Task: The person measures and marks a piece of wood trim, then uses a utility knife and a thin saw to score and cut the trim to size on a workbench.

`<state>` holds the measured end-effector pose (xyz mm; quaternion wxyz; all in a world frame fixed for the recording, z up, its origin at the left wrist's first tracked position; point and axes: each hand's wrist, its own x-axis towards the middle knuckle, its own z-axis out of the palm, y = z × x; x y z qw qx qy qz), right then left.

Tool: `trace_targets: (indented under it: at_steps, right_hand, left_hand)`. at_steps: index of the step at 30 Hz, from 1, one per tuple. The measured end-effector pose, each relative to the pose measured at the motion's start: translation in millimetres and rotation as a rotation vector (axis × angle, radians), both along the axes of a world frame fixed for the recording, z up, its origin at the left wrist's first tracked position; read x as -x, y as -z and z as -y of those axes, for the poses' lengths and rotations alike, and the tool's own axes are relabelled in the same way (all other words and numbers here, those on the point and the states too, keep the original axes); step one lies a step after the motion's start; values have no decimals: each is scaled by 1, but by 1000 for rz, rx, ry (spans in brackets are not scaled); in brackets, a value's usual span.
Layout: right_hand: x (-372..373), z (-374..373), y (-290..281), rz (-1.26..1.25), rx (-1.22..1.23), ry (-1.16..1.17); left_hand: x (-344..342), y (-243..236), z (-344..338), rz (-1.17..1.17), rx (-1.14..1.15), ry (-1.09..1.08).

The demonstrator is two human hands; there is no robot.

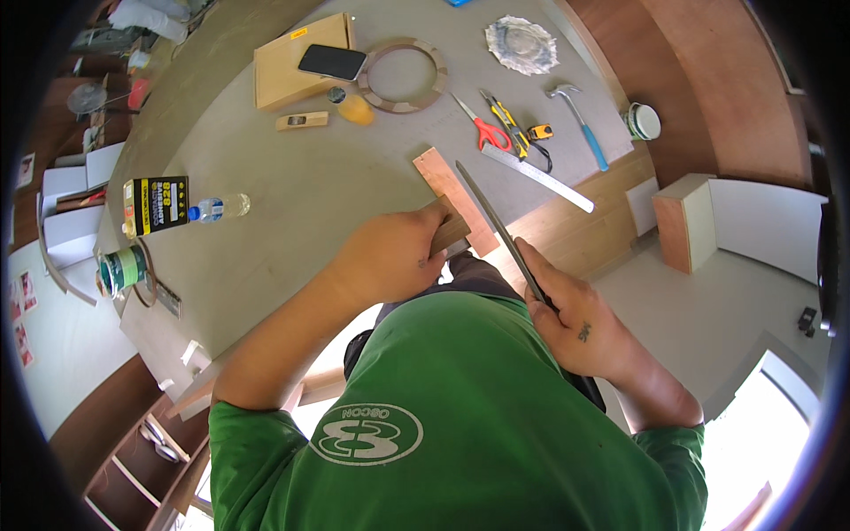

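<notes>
My left hand point(390, 252) is closed on a small brown wooden block point(450, 233) at the near edge of the table. Against that block lies a flat reddish wooden strip point(432, 170), slanting away from me; part of it is hidden by the hand and block. In my right hand point(571, 319) is a long, thin, dark file point(492, 214), gripped at its near end. Its tip points away to the left, close beside the strip. I cannot tell whether file and wood touch.
On the grey table point(292, 195) are red scissors point(492, 133), a yellow cutter point(503, 119), a tape measure point(539, 132), a steel ruler point(540, 179) and a hammer point(580, 124). Farther off lie a ring point(440, 84), phone point(333, 62), cardboard box point(292, 75) and orange-filled bottle point(356, 111). An adhesive can point(158, 205) stands left.
</notes>
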<state>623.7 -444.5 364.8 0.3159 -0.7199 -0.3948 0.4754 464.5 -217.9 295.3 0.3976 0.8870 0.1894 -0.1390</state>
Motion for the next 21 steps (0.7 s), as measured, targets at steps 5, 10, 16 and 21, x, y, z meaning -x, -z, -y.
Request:
trace_targets:
  at_steps: [5,10,16,21]
  right_hand:
    - [28,4,-26,68,52,38]
    - [53,10,-28,327,0,91]
    - [54,0,-48,385,168,34]
    - [55,0,-43,338,155,65]
  left_hand:
    - [-1,-2,9,-4,12,60]
    - [1,2,14,38,14,91]
    - [3,9,13,47,16,109]
    - [2,2,10,30,3,137]
